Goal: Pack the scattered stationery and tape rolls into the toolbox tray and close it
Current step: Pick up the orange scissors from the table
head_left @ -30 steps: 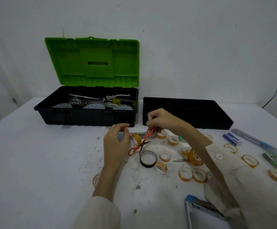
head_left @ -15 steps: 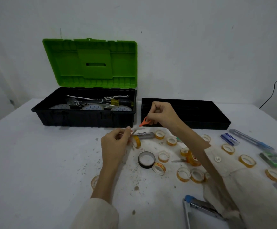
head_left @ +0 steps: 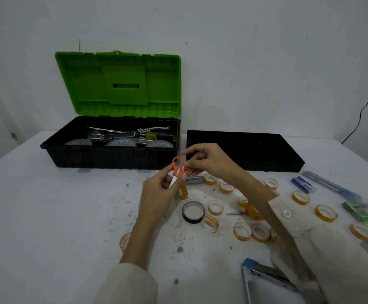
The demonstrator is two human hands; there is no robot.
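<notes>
Early stage, by my reckoning. Holding orange scissors (head_left: 179, 168) above worktop (head_left: 47, 216) with both hands: left hand (head_left: 159, 194) fingers pinch blade end, right hand (head_left: 209, 163) fingers pinch handle loop. Tray (head_left: 266, 166) sits just beside toolbox (head_left: 112, 154), nothing visible inside (dark, hard to read). Left to do: scissors in, then yellow tape rolls (head_left: 325, 213), black roll (head_left: 193, 212), pens (head_left: 330, 185), stapler (head_left: 264, 275), all loose on worktop. Then tray into toolbox and green lid (head_left: 121, 84), now upright, shut down
</notes>
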